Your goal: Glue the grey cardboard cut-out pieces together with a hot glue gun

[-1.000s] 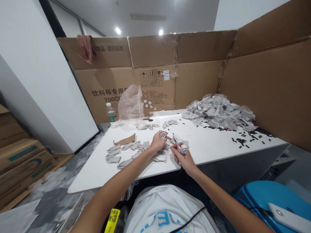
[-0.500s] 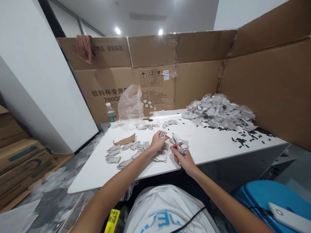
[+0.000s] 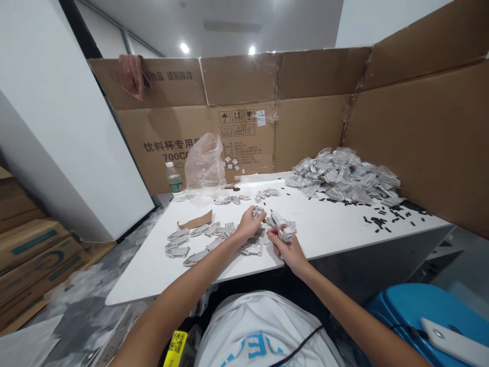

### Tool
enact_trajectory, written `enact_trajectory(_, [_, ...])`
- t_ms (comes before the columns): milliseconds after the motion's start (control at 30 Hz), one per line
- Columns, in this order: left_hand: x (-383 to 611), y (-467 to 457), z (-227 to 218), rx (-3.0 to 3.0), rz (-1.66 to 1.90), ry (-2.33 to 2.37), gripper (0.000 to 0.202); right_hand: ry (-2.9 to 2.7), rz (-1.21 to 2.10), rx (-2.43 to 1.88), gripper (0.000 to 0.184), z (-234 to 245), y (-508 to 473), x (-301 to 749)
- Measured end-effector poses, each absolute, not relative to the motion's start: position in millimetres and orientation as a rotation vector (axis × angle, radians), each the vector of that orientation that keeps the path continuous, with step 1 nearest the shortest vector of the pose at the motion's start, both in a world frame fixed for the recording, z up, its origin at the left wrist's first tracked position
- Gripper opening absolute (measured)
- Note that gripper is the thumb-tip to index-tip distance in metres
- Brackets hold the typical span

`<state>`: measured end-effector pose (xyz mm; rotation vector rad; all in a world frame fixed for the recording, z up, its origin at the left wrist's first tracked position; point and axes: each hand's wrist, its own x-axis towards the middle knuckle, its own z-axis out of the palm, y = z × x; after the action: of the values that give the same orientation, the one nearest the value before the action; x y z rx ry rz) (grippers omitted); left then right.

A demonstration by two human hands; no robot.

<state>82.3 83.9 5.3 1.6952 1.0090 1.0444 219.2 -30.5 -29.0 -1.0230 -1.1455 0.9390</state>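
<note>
My left hand (image 3: 248, 224) is closed on a small flat grey piece (image 3: 259, 211), held up above the table. Just to its right, my right hand (image 3: 287, 251) wraps round a white glue gun (image 3: 281, 224), its dark nozzle pointing away from me and close to the left hand's fingertips. Under and beside the left forearm lie several similar grey pieces (image 3: 178, 252), spread in rough rows. More such pieces (image 3: 267, 193) sit beyond both hands. The arms and the gun partly cover the pieces nearest to me.
A heap of plastic-wrapped grey pieces (image 3: 344, 176) and scattered small black strips (image 3: 379, 223) occupy the right of the white table (image 3: 324, 224). A bottle (image 3: 175, 181), plastic bag (image 3: 205, 163) and cardboard scrap (image 3: 195, 220) stand or lie left. Cardboard walls (image 3: 313, 132) enclose the back and right.
The grey piece in my left hand has tilted and shifted slightly right, nearer the glue gun's nozzle. My right hand has hardly moved.
</note>
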Motion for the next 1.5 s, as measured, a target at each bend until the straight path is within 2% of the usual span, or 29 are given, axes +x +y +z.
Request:
enact_trajectory(367, [85, 81, 9, 1.651, 1.012, 0.946, 0.026, -1.146, 0.938, -1.024, 0.055, -31, -30, 220])
enact_trajectory(667, [83, 88, 4, 1.551, 0.985, 0.998, 0.009, -1.147, 0.945, -1.027, 0.053, -32, -29, 222])
enact_trajectory(1033, [85, 96, -5, 1.547, 1.001, 0.981, 0.007, -1.131, 0.952, -1.014, 0.053, -31, -29, 221])
enact_trajectory(1233, [85, 91, 0, 1.599, 1.015, 0.875, 0.017, -1.124, 0.951, -1.018, 0.052, -31, -29, 220])
enact_trajectory(1500, [83, 81, 9, 1.589, 0.992, 0.739, 0.045, -1.098, 0.969, -1.007, 0.051, -33, -27, 221])
